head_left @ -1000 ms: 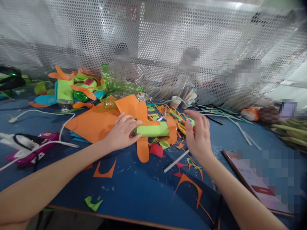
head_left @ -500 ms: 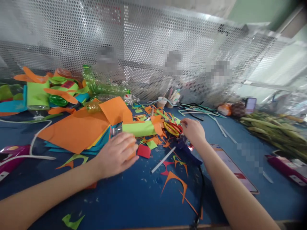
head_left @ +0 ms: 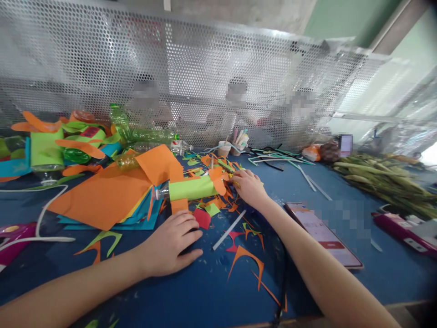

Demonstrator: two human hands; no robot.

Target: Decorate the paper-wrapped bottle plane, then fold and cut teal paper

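Observation:
A clear plastic bottle wrapped in light green paper (head_left: 191, 187) lies on its side, with orange paper fins at its right end and orange pieces at its left. My left hand (head_left: 172, 246) rests on the table just below it, fingers spread, holding nothing; the fingertips are close to an orange flap and a red paper piece (head_left: 202, 218). At the bottle's finned end, the fingers of my right hand (head_left: 251, 187) are curled over scissors. Only a little of the yellow scissors handle (head_left: 235, 181) shows; my hand hides the rest. A dark blue tool with a black cord is mostly behind my right forearm.
Stacked orange and blue paper sheets (head_left: 99, 200) lie left, with finished-looking paper-covered bottles (head_left: 48, 148) behind. Paper scraps and a white stick (head_left: 228, 230) litter the middle. A phone (head_left: 327, 239) lies right, near a purple case (head_left: 404, 237). A perforated screen (head_left: 201, 68) stands behind.
My right hand has moved left onto the scissors, over the spot where the handles were visible. My left hand has drawn down away from the bottle, uncovering its orange flap.

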